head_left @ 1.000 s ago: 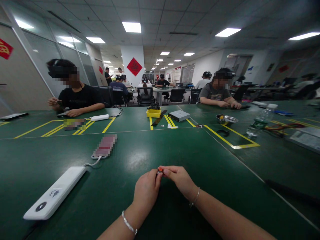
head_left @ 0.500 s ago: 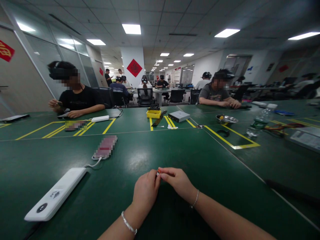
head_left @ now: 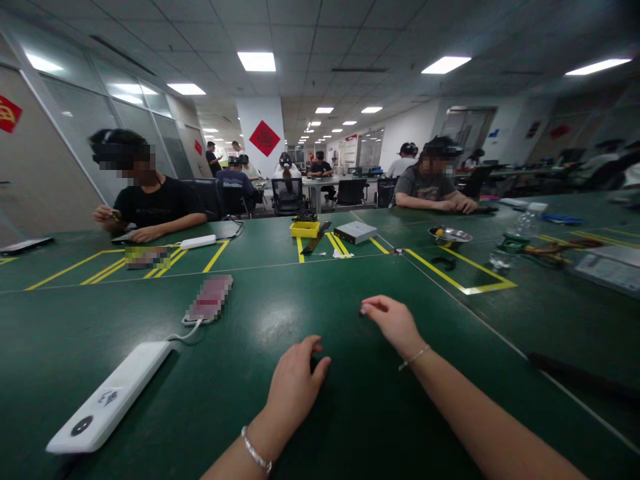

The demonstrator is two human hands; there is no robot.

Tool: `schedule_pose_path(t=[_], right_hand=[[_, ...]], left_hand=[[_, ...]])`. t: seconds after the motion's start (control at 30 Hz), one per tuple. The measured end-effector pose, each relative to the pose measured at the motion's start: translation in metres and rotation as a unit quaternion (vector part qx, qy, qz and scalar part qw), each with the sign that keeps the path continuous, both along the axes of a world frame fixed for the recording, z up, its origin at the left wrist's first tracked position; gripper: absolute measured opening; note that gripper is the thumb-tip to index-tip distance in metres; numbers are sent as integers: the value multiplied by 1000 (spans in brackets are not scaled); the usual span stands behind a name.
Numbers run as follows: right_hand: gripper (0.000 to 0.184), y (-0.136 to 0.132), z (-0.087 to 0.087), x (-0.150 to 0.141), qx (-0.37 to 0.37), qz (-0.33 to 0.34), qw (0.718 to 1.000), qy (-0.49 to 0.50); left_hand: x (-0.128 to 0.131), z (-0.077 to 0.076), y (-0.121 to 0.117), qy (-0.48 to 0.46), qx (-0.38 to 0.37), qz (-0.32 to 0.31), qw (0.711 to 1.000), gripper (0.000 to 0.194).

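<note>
1. The small object [head_left: 363, 311], reddish and pale where it showed, was at the fingertips of the right hand [head_left: 399, 327], just above or on the green table [head_left: 225, 380]; which of the two could not be told.
2. The right hand held it in a narrow pinch between thumb and fingers, which hid most of it.
3. The left hand [head_left: 293, 379] was near the table, thumb and curled fingers parted, with nothing visible in its grip.
4. To the left lay a white power bank [head_left: 133, 370], bearing a pale label [head_left: 109, 398] with dark marks too small to read and a dark round spot. A white cable [head_left: 187, 333] ran from it to a phone [head_left: 209, 299], whose screen was blurred out.
5. Farther off, a yellow tray [head_left: 303, 231] held a tangle of black cables [head_left: 305, 216]. Beside it was a grey box [head_left: 356, 232].
6. To the right, a shiny metal bowl [head_left: 463, 237] contained something yellow [head_left: 439, 232]; its other contents were unclear.
7. Past the bowl stood a clear bottle [head_left: 525, 222], its green label [head_left: 514, 244] unreadable.
8. Beyond the table, a red diamond sign [head_left: 265, 138] on a white column carried dark, illegible characters.
</note>
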State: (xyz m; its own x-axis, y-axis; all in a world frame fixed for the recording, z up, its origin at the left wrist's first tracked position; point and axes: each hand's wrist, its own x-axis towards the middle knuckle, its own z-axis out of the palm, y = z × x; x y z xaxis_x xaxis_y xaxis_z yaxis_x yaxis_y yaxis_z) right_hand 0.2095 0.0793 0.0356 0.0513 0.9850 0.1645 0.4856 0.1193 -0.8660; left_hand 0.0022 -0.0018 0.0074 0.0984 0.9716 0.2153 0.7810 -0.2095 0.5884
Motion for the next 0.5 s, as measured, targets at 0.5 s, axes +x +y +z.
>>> schedule_pose_path(t=[0.5], right_hand=[[35, 35, -31, 192, -165, -278, 901, -290]], left_hand=[[-7, -9, 11, 29, -8, 20, 999, 33]])
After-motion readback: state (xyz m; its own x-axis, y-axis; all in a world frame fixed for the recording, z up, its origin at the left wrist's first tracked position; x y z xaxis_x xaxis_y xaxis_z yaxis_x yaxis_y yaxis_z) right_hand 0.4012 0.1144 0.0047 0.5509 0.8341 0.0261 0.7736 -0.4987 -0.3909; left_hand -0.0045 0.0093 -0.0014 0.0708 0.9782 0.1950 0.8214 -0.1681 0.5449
